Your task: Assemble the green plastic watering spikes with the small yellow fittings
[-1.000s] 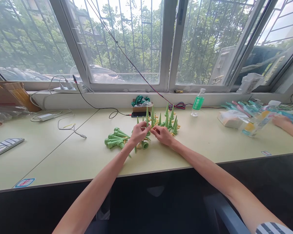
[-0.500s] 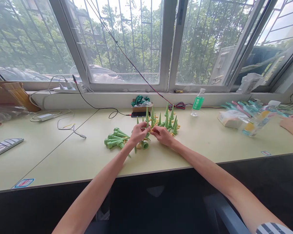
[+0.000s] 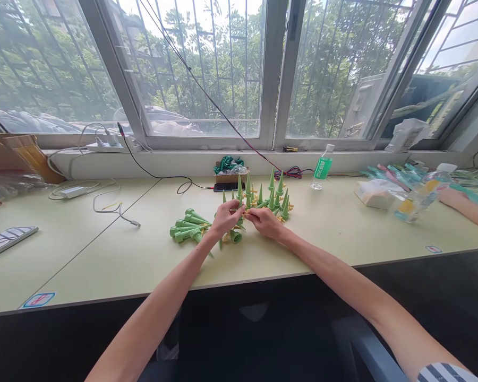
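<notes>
"What do the fingers have?"

"The left hand [image 3: 225, 218] grips a green spike [image 3: 240, 200], its tip rising above the thumb and forefinger and its base showing below them. The right hand [image 3: 266, 222] pinches a small yellow piece [image 3: 246, 212] at the fingertips."

"And how do those two lie to each other?"

"The yellow piece sits right at the spike's side, between the two sets of fingertips, which nearly meet. Whether it is seated in the spike cannot be told; the fingers cover the join."

"What is just around the hands?"

"More spikes. A pile of loose spikes [image 3: 191, 225] lies on its side just left of the left hand, and one spike with its round mouth facing the person [image 3: 236, 237] lies below the fingertips. Behind the right hand, a cluster of upright spikes [image 3: 279, 191] stands with yellow bits among it."

"Farther out?"

"A dark phone [image 3: 227, 187] lies in front of a small box [image 3: 223, 179] at the back of the table [image 3: 326, 239]. A green-labelled bottle [image 3: 322, 168] stands to the right, and at the far right another person's hand [image 3: 451, 198] is near some teal strips [image 3: 468, 194]."
</notes>
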Demonstrator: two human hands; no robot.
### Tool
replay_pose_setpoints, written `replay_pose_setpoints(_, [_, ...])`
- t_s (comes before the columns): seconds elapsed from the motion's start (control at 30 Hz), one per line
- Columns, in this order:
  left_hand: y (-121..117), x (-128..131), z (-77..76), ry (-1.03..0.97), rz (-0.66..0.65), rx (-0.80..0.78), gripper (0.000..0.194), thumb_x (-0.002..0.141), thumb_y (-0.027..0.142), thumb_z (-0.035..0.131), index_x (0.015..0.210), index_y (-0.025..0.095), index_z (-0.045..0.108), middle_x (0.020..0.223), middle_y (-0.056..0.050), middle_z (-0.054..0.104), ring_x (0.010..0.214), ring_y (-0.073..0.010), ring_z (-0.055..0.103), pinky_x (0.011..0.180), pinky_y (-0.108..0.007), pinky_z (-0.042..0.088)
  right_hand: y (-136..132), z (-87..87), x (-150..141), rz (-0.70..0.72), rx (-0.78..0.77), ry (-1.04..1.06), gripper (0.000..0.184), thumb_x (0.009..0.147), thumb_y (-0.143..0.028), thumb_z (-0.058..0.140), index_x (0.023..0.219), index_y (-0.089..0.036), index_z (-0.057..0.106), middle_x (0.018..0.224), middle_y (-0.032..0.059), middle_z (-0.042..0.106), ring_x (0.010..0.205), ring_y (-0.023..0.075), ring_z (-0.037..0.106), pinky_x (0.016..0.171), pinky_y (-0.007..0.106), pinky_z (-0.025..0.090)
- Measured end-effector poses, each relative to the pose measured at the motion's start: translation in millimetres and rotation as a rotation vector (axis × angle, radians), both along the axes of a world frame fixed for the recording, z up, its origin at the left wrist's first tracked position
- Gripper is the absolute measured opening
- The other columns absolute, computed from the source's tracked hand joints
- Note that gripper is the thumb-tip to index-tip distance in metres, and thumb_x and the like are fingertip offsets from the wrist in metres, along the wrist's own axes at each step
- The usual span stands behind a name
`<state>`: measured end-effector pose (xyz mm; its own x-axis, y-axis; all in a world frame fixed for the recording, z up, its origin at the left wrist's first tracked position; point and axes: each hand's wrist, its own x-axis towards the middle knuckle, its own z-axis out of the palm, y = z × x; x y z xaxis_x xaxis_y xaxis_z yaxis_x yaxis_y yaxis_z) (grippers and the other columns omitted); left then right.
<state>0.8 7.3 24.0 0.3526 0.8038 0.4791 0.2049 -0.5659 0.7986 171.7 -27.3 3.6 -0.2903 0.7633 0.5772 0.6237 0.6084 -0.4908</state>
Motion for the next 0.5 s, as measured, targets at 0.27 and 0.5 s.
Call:
replay_pose_setpoints(0.27, [1.7,0.9,-1.4,0.009,0.04,0.011,0.029,0.082,0.044,0.06,0.08,0.016,0.066,0.081,-0.005,0.068,0.074,-0.017,0.063,0.064,-0.026,0.051,-0.7,1.5,0.1,-0.001,-0.016,0.068,0.018,0.088,-0.034,0.061,0.082,-0.017,0.058,0.067,-0.001,0.056,0.058,0.0113,0.045,0.059,0.024,0.035])
replay_pose_setpoints(0.5, [3.9,0.1,-4.6,0.031,0.013,0.029,0.027,0.083,0.042,0.059,0.079,0.016,0.066,0.081,-0.005,0.067,0.076,-0.0168,0.063,0.064,-0.025,0.051,2.2,-1.4,0.9,0.026,-0.017,0.069,0.024,0.088,-0.033,0.059,0.07,-0.018,0.052,0.061,-0.0034,0.049,0.056,0.0103,0.039,0.058,0.024,0.031])
